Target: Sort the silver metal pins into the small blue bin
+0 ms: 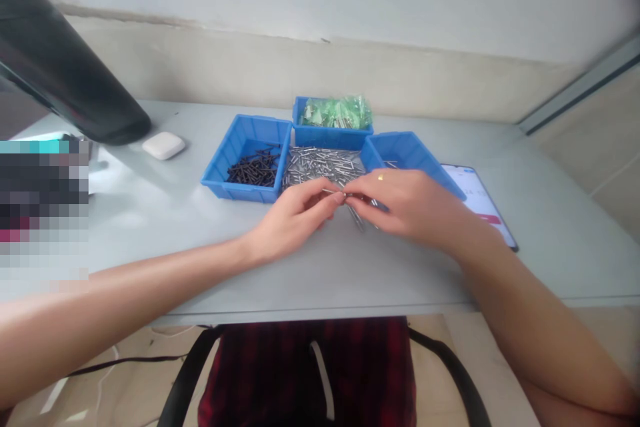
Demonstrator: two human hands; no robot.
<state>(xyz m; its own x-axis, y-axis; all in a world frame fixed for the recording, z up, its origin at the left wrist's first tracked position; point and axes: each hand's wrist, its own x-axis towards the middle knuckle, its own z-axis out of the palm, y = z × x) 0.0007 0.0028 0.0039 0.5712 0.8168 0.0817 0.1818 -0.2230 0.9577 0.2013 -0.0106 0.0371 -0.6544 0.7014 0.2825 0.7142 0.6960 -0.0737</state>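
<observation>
My left hand (299,217) is closed in a pinch, with a thin silver metal pin (327,191) between thumb and fingers. The fingertips of my right hand (395,203) meet it at the pin's right end, pinched together there. Beneath the right fingers, several silver pins (356,217) stick out; whether the hand holds them or they lie on the table, I cannot tell. Just behind both hands spreads a loose heap of silver metal pins (323,163). Left of the heap, a blue bin (219,170) contains dark screws (255,168).
Behind the heap, another blue bin (333,137) carries green plastic bags (340,110). A third blue bin (415,153) sits beyond my right hand, beside a phone (503,230). At left are a white case (163,145) and a large dark bottle (75,73). The table's front edge (325,312) runs below my hands.
</observation>
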